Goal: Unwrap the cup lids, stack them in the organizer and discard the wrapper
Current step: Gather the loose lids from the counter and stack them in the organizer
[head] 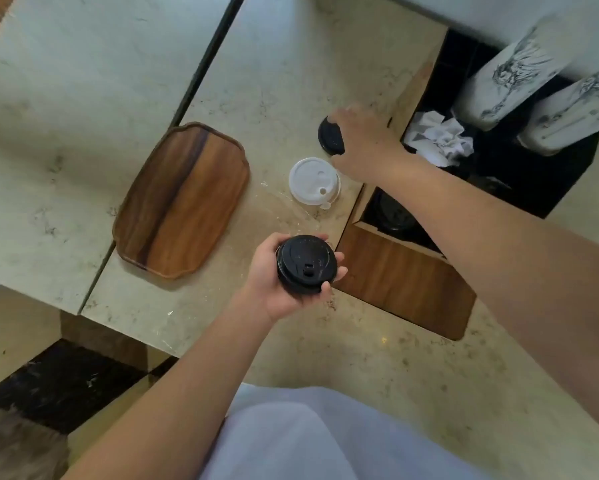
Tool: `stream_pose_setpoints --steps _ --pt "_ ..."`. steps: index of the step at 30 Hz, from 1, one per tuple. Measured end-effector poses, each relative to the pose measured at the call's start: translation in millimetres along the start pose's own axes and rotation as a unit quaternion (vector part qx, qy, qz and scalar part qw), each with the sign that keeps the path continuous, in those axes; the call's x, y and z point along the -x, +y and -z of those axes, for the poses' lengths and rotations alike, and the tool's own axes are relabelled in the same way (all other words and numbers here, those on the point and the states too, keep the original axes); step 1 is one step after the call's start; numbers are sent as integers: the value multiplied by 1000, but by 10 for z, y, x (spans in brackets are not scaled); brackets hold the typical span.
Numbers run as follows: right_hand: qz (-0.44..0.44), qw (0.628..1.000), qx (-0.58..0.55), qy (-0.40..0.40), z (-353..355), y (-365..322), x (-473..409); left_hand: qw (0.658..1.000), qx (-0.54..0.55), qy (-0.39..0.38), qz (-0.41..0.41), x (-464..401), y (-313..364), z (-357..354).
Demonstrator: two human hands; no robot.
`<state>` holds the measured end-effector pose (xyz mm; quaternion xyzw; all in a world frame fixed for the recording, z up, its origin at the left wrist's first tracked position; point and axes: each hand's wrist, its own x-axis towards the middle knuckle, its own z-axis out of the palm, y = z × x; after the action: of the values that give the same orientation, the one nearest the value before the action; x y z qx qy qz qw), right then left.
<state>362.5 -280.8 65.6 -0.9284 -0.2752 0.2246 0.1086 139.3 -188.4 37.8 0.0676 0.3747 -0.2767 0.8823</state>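
Left hand palm-up, fingers curled round stack of black plastic cup lids. Right hand grips second black lid stack on beige stone counter; white plastic lids between hands.

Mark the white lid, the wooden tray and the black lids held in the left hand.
white lid [312, 180], head view, flat top.
wooden tray [183, 199], head view, middle of its surface.
black lids [308, 261], head view, top of the uppermost lid, in the left hand [274, 282].
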Motion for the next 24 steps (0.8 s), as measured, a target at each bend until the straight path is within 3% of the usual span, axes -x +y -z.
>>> stream_pose_setpoints --steps 4,7,13,19,24 --pt "-38 991 117 -45 -126 47 -423 1000 -1 22 -6 -122 78 40" --pt "-20 984 165 -60 -176 124 -567 1000 9 16 -7 -200 107 59" --pt "6 982 184 -53 -157 251 -624 1000 9 25 4 -323 25 23" --pt "18 976 218 6 -116 193 -537 999 6 48 -13 -278 39 -11" --pt "26 983 171 69 -103 172 -355 997 -15 72 -34 -252 64 -72"
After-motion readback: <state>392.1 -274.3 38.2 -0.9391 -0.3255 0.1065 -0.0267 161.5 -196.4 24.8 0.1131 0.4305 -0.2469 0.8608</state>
